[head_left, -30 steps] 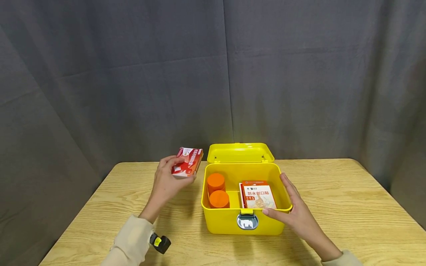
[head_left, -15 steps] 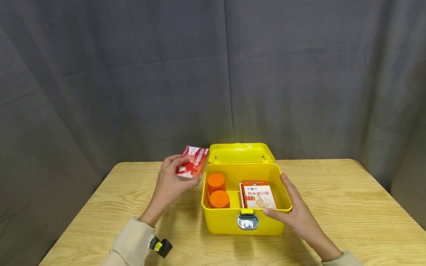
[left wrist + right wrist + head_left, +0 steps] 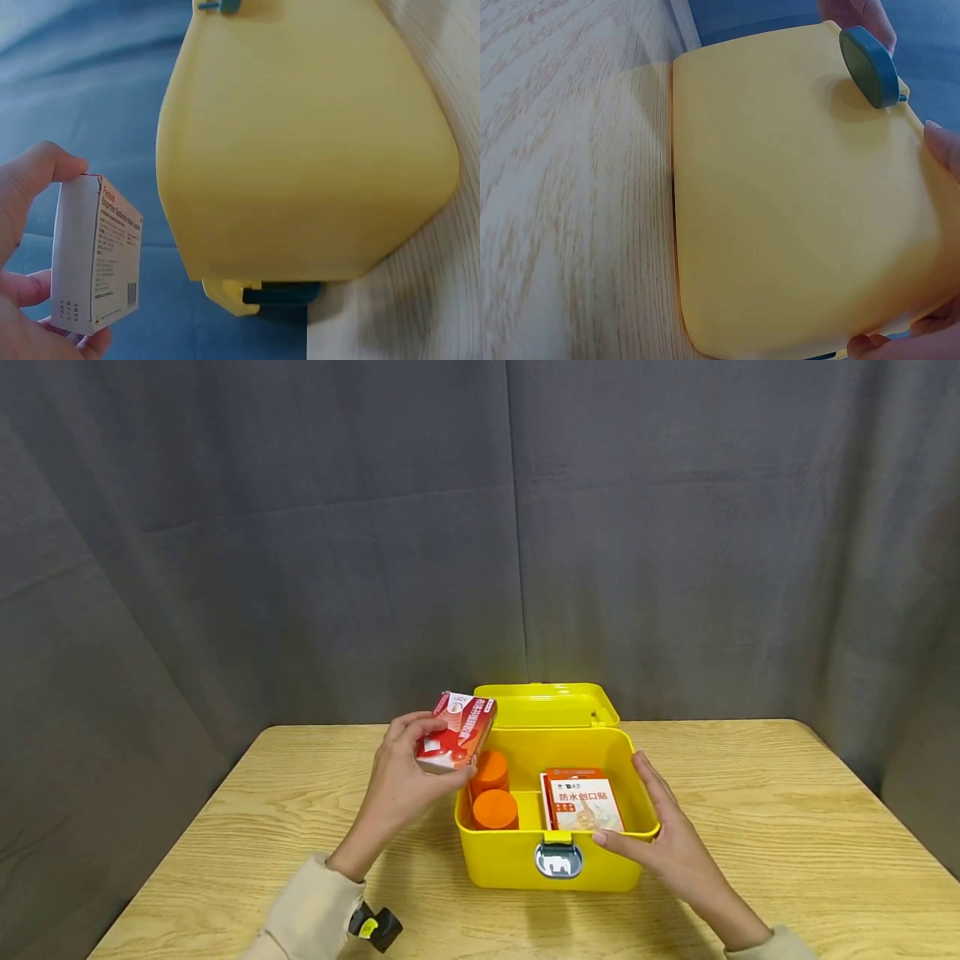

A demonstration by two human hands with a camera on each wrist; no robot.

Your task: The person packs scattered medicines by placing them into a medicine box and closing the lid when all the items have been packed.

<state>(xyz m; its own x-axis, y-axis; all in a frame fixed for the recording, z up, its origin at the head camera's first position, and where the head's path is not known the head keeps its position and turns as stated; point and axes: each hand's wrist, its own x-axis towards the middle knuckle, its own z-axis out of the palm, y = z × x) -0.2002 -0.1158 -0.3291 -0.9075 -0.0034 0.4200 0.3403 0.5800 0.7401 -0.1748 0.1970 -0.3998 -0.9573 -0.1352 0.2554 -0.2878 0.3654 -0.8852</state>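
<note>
In the head view my left hand [image 3: 408, 772] pinches a red and white medicine box [image 3: 459, 727] between thumb and fingers. The box is tilted and overlaps the left rear corner of the yellow case [image 3: 525, 860]. The left wrist view shows the printed back of the medicine box [image 3: 116, 255], held beside the case's outer wall [image 3: 300, 150]. My right hand [image 3: 675, 839] grips the case's front right corner, thumb at the front rim and fingers along the right side. Two orange-capped containers [image 3: 495, 810] stand inside at the left. A white adhesive bandage packet [image 3: 585, 803] leans at the right.
The case's lid [image 3: 543, 706] is folded back behind it. A metal latch [image 3: 558, 860] is on the front wall. Wooden table [image 3: 225, 860] surrounds the case, and a grey curtain [image 3: 375, 527] hangs behind. A black device [image 3: 378, 928] is strapped at the left wrist.
My left hand has carried the medicine box to the right, from beside the case to over its left rear edge. The right hand and the case have stayed in place.
</note>
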